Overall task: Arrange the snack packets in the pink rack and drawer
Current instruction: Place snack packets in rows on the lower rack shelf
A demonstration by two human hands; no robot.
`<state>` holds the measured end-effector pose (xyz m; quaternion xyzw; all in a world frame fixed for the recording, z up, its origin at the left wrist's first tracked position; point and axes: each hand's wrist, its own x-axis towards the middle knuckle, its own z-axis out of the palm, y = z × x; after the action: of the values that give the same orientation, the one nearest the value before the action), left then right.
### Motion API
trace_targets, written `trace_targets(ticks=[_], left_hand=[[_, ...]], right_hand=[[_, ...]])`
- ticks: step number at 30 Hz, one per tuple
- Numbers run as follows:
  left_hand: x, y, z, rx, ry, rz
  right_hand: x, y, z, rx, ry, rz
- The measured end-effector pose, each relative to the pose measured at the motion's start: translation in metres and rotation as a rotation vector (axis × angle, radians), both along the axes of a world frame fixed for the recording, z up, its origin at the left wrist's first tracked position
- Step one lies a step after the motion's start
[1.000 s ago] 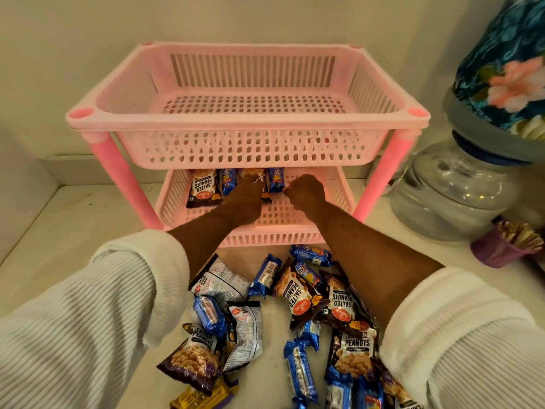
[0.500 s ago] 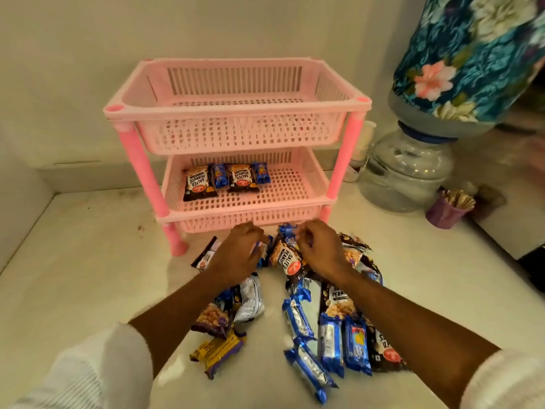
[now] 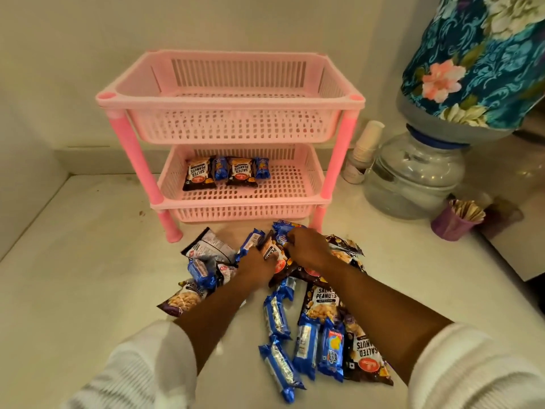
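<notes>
Left hand grips a peanut bag; right hand pinches a blue biscuit pack, both reaching forward, near the pink rack.

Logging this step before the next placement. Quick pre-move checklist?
1. Lower shelf has space right of the four-packet row: ok.
2. Top shelf holds no packets: ok.
3. Left hand grip on a salted peanuts packet: cannot tell, fingers hidden.
4. Right hand grip on a blue biscuit packet: cannot tell how secure.
5. Path from pile to the rack front is unobstructed: ok.
6. Drawer: not in view, cannot tell.
</notes>
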<state>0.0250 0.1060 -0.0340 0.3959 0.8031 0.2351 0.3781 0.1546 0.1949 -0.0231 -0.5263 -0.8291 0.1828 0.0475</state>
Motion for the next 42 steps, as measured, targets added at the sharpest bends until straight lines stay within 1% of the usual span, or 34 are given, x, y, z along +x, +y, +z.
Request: trace_targets(ticks=[3,5,9,14,16,18,20,22,26,29,33,36,38,40,42], left_hand=[[0.01,0.005,-0.003,0.024,-0.258,0.265],[0.015,0.005,-0.004,0.079,-0.394,0.384],[0.022,0.003,-0.004,0.144,-0.446,0.46],[0.017,-0.007,0.0,0.241,-0.519,0.531],[0.015,-0.011,0.001,0.259,-0.576,0.598],[0.012,-0.014,0.007,0.28,-0.639,0.631],[0.009,-0.013,0.015,0.302,-0.614,0.618],[0.004,-0.013,0.024,0.348,-0.655,0.609],[-0.006,-0.014,0.047,0.383,-0.913,0.526],[-0.014,-0.008,0.06,0.421,-1.046,0.438],[-0.022,0.005,0.076,0.449,-1.019,0.331],[-0.035,0.014,0.086,0.421,-1.083,0.209],[-0.044,0.021,0.093,0.402,-1.107,0.152],[-0.049,0.031,0.098,0.411,-1.075,0.106],[-0.052,0.045,0.102,0.453,-1.004,0.103]], right_hand=[[-0.006,0.01,0.002,-0.078,-0.1,0.052],[-0.007,0.014,0.002,-0.101,-0.143,0.106],[-0.006,0.018,0.0,-0.097,-0.155,0.143],[-0.004,0.016,0.002,-0.069,-0.048,0.178],[-0.003,0.013,0.002,-0.073,0.028,0.137],[0.002,0.01,0.002,-0.093,0.152,0.071],[0.009,0.006,0.003,-0.15,0.31,-0.003],[0.016,0.001,0.004,-0.207,0.444,-0.072],[0.018,-0.005,0.013,-0.269,0.72,-0.18],[0.01,-0.008,0.026,-0.294,0.841,-0.238],[-0.002,-0.011,0.045,-0.311,0.98,-0.267],[-0.009,-0.008,0.058,-0.343,1.061,-0.298],[-0.014,-0.005,0.066,-0.334,1.08,-0.299],[-0.02,-0.002,0.072,-0.316,1.106,-0.313],[-0.025,0.002,0.075,-0.276,1.121,-0.355]])
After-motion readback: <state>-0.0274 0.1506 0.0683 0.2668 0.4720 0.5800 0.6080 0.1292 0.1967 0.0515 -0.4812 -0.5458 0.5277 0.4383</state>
